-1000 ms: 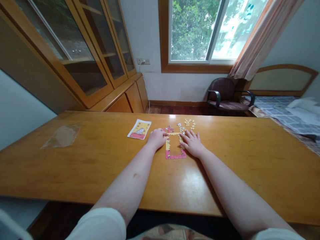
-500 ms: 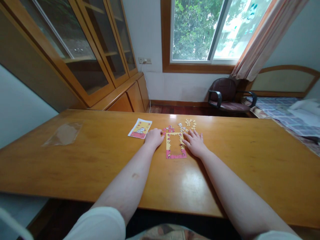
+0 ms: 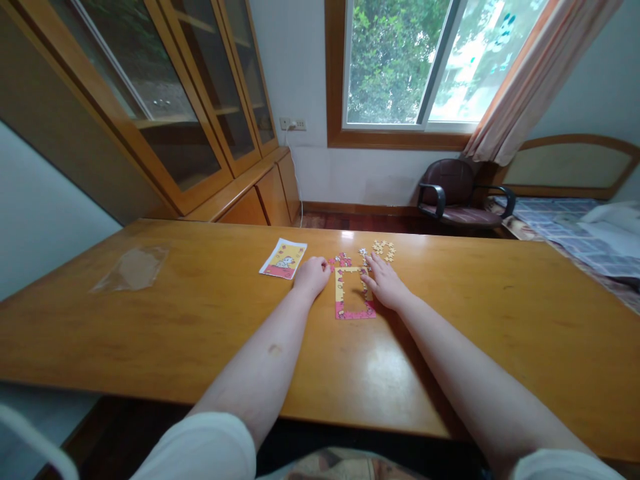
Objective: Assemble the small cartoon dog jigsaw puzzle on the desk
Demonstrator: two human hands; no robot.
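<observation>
A jigsaw border (image 3: 355, 315), yellow above and pink below, lies on the table with bare wood showing inside it. My right hand (image 3: 386, 283) rests over its upper right side, fingers stretched out and spread. To the left of the border is my left hand (image 3: 312, 275), its fingers curled together beside the loose pink puzzle pieces (image 3: 344, 259); whatever they may hold is hidden. Whitish pieces (image 3: 363, 253) lie just beyond my right fingertips, partly covered. Farther back sits a cluster of pale yellow pieces (image 3: 390, 251). A picture card (image 3: 283, 259) with a white cartoon animal lies beyond my left hand.
A clear plastic bag (image 3: 133, 269) lies on the left part of the wooden table (image 3: 200, 313). Past the table's far edge stand a glass-door cabinet (image 3: 245, 170) at left, and an armchair (image 3: 450, 190) and a bed (image 3: 555, 217) at right.
My right hand has shifted slightly left, over the border's upper right side and the whitish pieces. My left hand stays curled beside the pink pieces. The camera view has shifted slightly.
</observation>
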